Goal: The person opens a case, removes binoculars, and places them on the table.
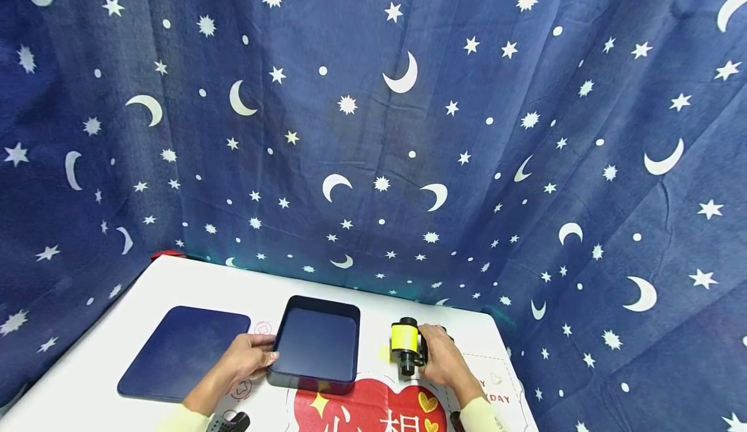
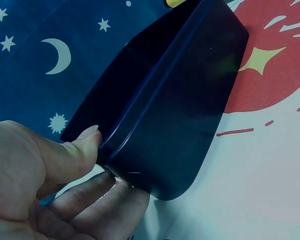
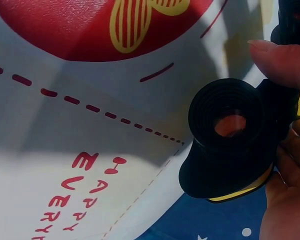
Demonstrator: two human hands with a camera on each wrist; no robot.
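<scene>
My left hand (image 1: 248,356) holds the left side of an open dark blue box (image 1: 312,383). In the left wrist view the thumb (image 2: 82,147) lies at the rim and the fingers (image 2: 110,207) reach under the corner of the box (image 2: 177,115), which looks tilted there. Nothing shows inside the box in the head view. To its right, my right hand (image 1: 442,357) grips black-and-yellow binoculars (image 1: 404,338) around the middle. The right wrist view shows an eyepiece (image 3: 227,117) of the binoculars, with the thumb (image 3: 282,62) across the bridge and fingers behind.
A flat dark blue lid (image 1: 187,354) lies on the white table covering, left of the box. Printed on that covering are a red heart (image 1: 373,406) and lettering (image 1: 493,398). Behind and beside the table hangs a blue curtain (image 1: 373,127) with stars and moons.
</scene>
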